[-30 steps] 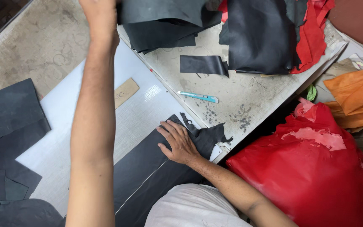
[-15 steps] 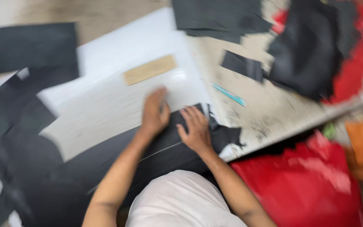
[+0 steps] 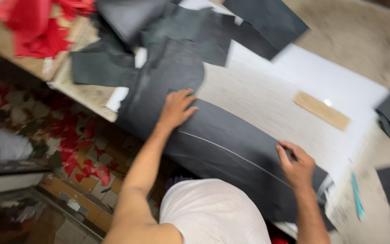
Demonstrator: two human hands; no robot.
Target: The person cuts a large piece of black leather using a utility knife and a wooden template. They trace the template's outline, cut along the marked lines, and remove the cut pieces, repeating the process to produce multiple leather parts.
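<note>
A large dark grey leather sheet is spread flat along the near edge of the desk, its near side hanging over that edge. A thin pale line is drawn across it, running from the middle toward the near right. Its surface is matte and smooth, with a rounded far-left end lying against other dark pieces. It is pressed down at the left and pinched at its right edge.
</note>
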